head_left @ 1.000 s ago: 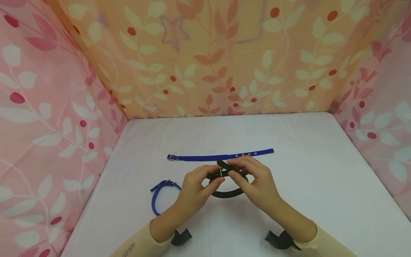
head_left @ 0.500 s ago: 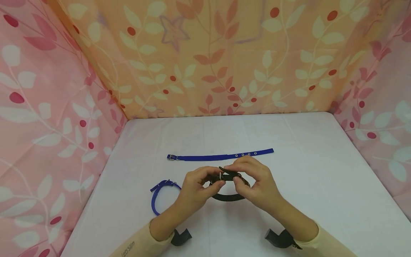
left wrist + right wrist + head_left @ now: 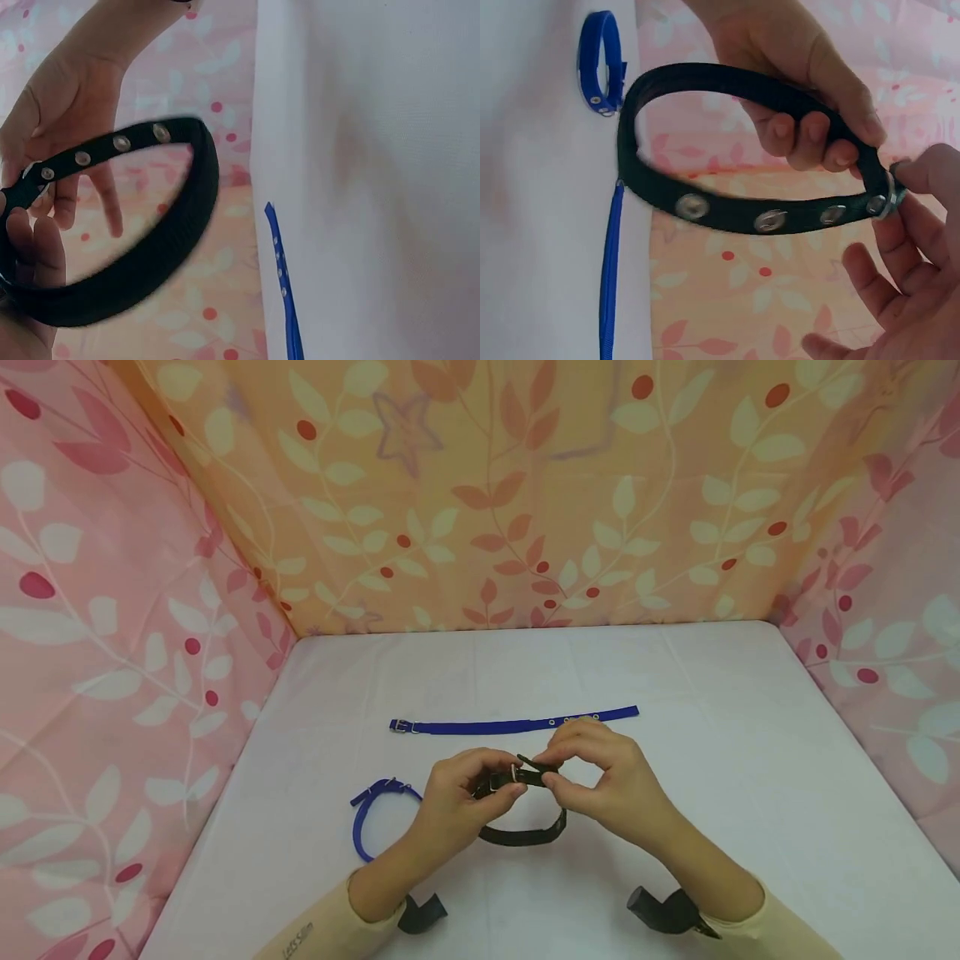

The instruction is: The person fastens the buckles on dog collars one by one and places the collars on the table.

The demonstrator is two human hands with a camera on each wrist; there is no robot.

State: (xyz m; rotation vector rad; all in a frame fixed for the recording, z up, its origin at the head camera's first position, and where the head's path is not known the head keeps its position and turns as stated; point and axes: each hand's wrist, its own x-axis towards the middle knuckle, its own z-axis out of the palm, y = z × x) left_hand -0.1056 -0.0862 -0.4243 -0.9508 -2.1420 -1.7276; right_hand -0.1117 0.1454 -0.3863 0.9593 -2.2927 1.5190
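A black collar [image 3: 521, 837] with metal eyelets is held in a loop above the table. My left hand [image 3: 459, 797] grips it beside the metal buckle [image 3: 889, 199], thumb and fingers on the strap. At the strap's free end, my right hand [image 3: 603, 772] pinches with thumb and index finger. In the right wrist view, the eyelet strap [image 3: 727, 216] passes into the buckle; the fingertips partly hide that spot. Behind the hands, a blue collar [image 3: 480, 727] lies straight on the table. Another blue collar [image 3: 362, 827], fastened in a ring, is partly hidden by the left forearm.
The white table [image 3: 750, 735] is walled by patterned cloth, with an orange curtain [image 3: 487, 485] at the back and pink ones at the sides. Black wrist cameras [image 3: 663, 912] are on both forearms.
The right hand has shifted slightly to the right, pinching the strap end. The black collar's loop has dropped lower and a little left. The left hand and both blue collars stay in place.
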